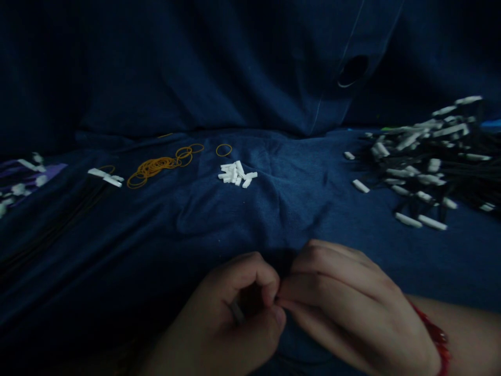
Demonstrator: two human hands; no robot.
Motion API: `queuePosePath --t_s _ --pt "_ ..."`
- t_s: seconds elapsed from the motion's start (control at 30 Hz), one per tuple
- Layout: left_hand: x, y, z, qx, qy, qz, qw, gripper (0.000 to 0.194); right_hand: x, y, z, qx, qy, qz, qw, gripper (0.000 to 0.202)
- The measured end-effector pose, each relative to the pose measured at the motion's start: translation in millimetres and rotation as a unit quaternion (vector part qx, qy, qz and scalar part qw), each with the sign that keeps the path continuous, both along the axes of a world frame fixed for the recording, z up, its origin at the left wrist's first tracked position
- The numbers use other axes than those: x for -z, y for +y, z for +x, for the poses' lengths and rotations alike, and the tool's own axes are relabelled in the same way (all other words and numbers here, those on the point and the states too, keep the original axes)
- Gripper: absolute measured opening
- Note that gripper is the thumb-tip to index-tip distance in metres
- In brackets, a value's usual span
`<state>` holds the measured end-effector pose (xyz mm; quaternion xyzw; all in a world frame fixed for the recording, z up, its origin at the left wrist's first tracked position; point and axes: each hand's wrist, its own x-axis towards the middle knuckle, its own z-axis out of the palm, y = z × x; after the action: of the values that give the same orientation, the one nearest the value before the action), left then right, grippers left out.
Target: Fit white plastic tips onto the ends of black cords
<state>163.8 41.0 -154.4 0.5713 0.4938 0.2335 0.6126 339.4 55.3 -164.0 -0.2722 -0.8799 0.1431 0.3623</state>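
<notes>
your left hand (235, 308) and right hand (344, 303) meet at 6 o'clock, low over the blue cloth (274, 219), fingertips pressed together. your left hand is curled and pinched on a small pale piece (237, 312) — only a sliver of it shows, so what it is you cannot tell. your right fingers close against the left thumb; whether they grip anything is hidden. a red band (434, 334) circles your right wrist. a small heap of white caps (236, 173) lies at 12 o'clock, orange rubber bands (156, 167) at 10 o'clock — and a big pile of black cords with white tips (434, 156) at 2 o'clock.
</notes>
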Motion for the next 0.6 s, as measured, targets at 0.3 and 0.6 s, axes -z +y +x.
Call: queuePosePath --t_s 0.3,0.6 --pt "3.5 0.8 -1.3 0.034 -0.012 0.02 0.999 0.013 0.7 0.5 -0.6 -0.005 0.011 0.001 1.0 0.009" --pt "7.7 -1.8 -2.4 0.003 -0.066 0.034 0.997 0.014 -2.2 0.7 -2.7 0.001 0.021 0.006 1.0 0.014"
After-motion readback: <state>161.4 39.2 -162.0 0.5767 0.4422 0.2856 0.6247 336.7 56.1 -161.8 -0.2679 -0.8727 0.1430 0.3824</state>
